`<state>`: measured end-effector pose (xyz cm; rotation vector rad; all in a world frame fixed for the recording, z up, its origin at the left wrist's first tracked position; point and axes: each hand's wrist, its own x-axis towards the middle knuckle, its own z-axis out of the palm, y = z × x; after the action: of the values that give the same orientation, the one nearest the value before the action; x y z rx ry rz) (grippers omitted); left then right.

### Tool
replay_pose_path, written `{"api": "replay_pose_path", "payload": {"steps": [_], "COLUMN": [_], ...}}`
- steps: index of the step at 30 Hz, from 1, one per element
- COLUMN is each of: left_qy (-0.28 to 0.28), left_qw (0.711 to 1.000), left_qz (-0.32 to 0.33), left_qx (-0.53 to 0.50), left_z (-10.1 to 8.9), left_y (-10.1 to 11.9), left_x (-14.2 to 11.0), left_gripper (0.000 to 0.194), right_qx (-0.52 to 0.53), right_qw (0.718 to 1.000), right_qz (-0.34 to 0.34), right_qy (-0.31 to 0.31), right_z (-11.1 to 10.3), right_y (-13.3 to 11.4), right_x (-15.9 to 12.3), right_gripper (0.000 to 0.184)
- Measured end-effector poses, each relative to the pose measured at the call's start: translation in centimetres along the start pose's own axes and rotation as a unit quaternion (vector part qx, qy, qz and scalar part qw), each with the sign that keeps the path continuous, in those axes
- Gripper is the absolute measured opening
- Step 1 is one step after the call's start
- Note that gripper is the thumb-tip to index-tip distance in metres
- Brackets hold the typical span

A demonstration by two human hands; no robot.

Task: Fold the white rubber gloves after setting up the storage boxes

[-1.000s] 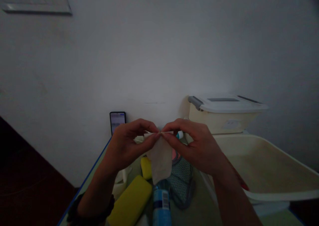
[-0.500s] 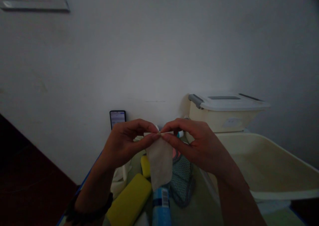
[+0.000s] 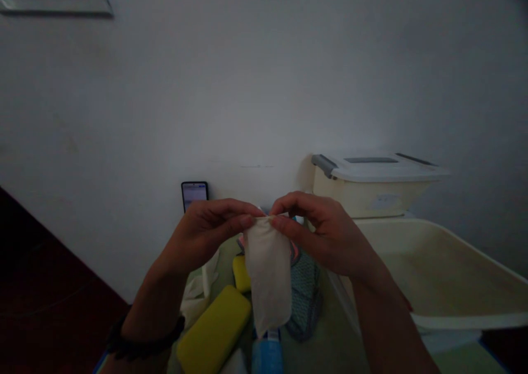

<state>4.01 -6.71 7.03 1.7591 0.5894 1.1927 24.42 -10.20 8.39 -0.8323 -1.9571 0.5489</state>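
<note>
A small whitish cloth (image 3: 270, 275) hangs between my hands, pinched along its top edge. My left hand (image 3: 206, 226) grips the top left part between thumb and fingertips. On the other side, my right hand (image 3: 324, 232) pinches the top right part the same way, with a small gap between the two sets of fingertips. The cloth's lower end hangs in front of a blue bottle or can (image 3: 267, 357) and partly hides it. Behind its right side lies a grey-green knitted piece (image 3: 305, 297) with pink parts.
Left of the cloth lie a large yellow block (image 3: 214, 330), a smaller yellow one (image 3: 241, 274) and white fabric (image 3: 193, 305). A phone (image 3: 194, 192) leans against the wall. At right stand a cream basin (image 3: 454, 322) and a lidded storage box (image 3: 358, 198).
The cloth hangs lower and covers more of the blue container. My fingertips have moved slightly apart along its top edge, and both hands are a little higher.
</note>
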Motion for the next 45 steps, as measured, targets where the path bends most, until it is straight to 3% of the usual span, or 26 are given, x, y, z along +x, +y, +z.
{"api": "replay_pose_path", "payload": {"steps": [6,11,16,23,30,39,45], "left_qy": [-0.009,0.026,0.027,0.073,0.073,0.060,0.072], "left_qw": [0.997,0.999,0.999,0.997,0.997,0.998,0.997], "left_qz": [-0.003,-0.011,-0.012,0.006,0.003,-0.012,-0.023], "left_qx": [-0.074,-0.016,-0.014,0.018,0.011,-0.003,-0.011], "left_z": [1.1,1.2,1.0,1.3,1.2,0.6,0.5], "left_y": [0.7,0.4,0.1,0.0,0.1,0.3,0.5], "left_x": [0.4,0.7,0.5,0.8,0.8,0.7,0.7], "left_gripper": [0.008,0.007,0.004,0.007,0.005,0.005,0.005], "right_qx": [0.032,0.027,0.028,0.047,0.024,0.061,0.065], "right_qw": [0.998,0.996,0.995,0.995,0.992,0.994,0.990], "right_qz": [0.047,0.074,0.090,0.069,0.097,0.092,0.117], "right_qy": [0.032,0.031,0.013,0.049,0.082,0.018,0.043], "right_z": [0.6,0.9,0.8,0.6,0.5,0.3,0.2], "right_y": [0.0,0.3,0.4,0.3,0.3,-0.1,0.1], "right_x": [0.0,0.1,0.1,0.3,0.2,0.0,0.0], "right_gripper": [0.013,0.016,0.019,0.013,0.013,0.018,0.021]}}
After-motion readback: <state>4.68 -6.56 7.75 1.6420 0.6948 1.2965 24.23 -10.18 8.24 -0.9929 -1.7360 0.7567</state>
